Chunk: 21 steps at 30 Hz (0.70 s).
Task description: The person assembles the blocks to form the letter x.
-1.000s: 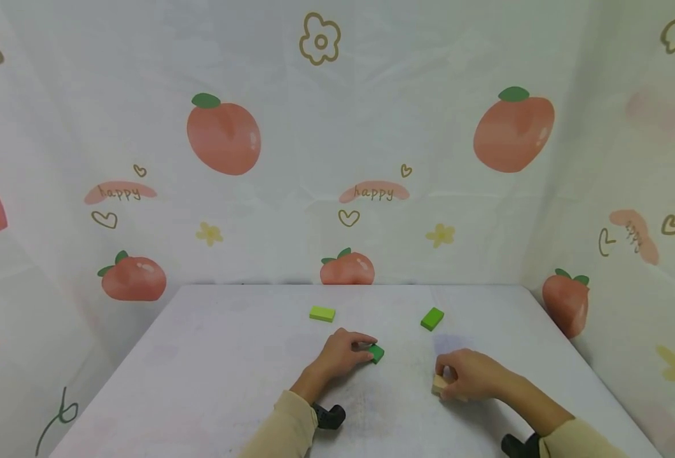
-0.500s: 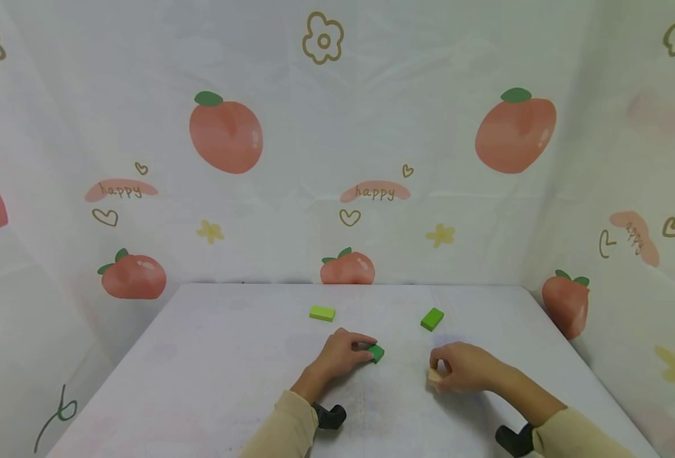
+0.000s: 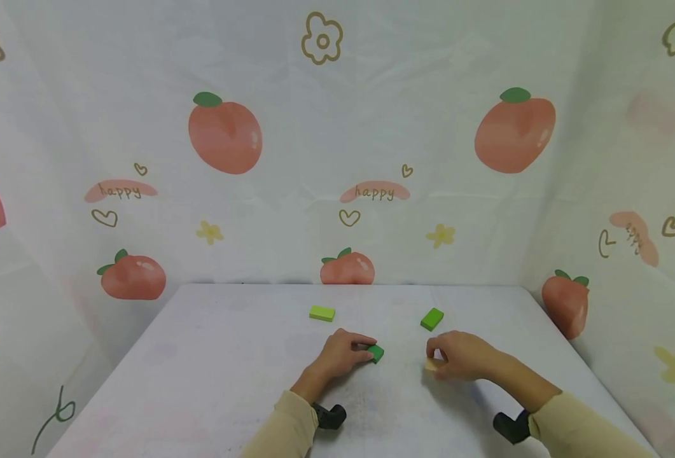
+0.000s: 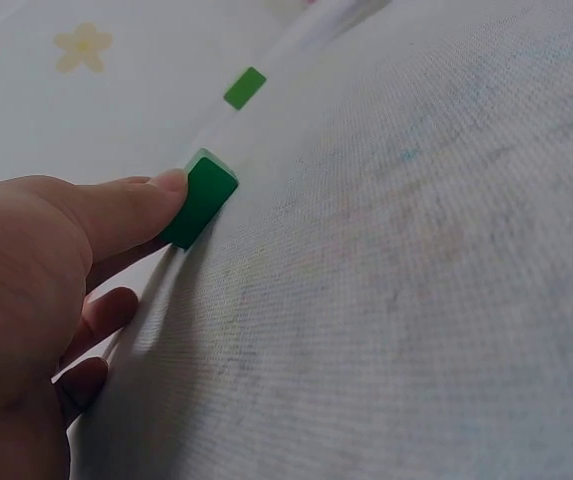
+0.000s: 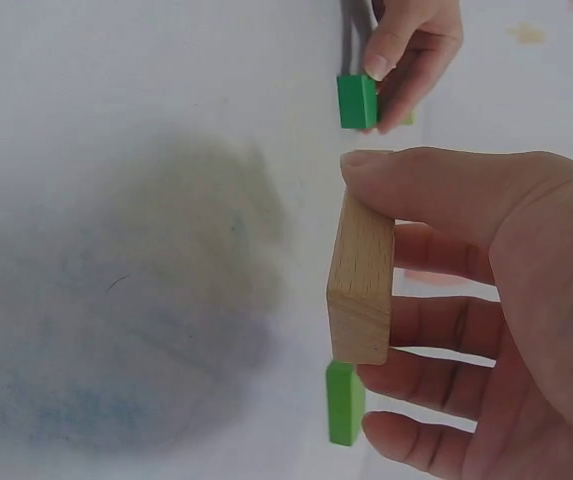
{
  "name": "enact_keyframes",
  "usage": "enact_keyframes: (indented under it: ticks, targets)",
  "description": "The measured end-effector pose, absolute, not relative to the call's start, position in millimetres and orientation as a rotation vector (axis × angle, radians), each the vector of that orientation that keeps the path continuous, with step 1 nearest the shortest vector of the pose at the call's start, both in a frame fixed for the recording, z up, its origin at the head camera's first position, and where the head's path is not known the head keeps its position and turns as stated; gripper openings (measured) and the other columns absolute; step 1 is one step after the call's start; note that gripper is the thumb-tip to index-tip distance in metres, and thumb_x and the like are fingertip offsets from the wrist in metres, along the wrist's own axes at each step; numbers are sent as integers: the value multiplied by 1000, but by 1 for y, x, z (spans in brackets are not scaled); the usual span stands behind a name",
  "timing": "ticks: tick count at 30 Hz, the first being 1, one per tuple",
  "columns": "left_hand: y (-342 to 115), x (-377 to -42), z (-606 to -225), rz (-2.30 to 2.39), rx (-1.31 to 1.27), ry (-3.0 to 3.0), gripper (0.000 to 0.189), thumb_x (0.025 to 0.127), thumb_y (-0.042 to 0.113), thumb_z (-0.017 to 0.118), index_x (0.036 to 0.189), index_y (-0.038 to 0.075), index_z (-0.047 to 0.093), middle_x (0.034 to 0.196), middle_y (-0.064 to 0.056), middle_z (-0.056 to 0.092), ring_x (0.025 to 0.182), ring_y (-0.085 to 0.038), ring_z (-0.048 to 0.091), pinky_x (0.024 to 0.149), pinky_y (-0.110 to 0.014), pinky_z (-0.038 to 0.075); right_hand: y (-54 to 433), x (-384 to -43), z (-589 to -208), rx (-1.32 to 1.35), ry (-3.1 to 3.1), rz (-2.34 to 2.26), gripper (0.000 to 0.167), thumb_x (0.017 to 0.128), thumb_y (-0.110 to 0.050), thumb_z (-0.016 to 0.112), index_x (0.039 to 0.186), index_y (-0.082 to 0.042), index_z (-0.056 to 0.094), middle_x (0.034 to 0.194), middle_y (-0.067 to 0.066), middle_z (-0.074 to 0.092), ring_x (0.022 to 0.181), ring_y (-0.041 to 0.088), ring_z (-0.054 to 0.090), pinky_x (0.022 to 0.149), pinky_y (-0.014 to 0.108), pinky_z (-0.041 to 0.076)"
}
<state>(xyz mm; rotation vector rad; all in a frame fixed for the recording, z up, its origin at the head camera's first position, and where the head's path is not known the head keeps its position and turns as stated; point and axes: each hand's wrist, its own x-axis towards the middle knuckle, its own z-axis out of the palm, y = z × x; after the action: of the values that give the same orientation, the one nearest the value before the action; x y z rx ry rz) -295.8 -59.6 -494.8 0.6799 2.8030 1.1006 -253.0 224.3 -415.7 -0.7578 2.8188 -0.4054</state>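
Observation:
My left hand pinches a dark green block between thumb and fingers at the middle of the table. In the left wrist view the thumb lies against the near side of that green block, which stands on the cloth. My right hand holds a plain wooden block, thumb on one side and fingers on the other. In the head view the hand hides most of this wooden block, and a shadow lies on the table below it.
A yellow-green block lies behind my left hand. Beyond my right hand is a mid-green block, set at an angle. The white table meets a printed white curtain at its back edge.
My right hand has moved away from me and slightly left, carrying the wooden block toward the mid-green one. The left hand and its green block have stayed in place.

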Motion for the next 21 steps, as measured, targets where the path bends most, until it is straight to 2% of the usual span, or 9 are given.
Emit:
enact_keyframes:
  ticks: [21]
  targets:
    - [-60, -296, -492, 1108, 649, 2767, 28, 86, 27, 75, 114, 25, 74, 111, 9, 68, 95, -13, 49, 85, -35, 42, 215, -255, -420, -717, 2934, -509, 26, 78, -29, 81, 98, -21, 66, 72, -11, 49, 67, 10, 46, 60, 29, 39]
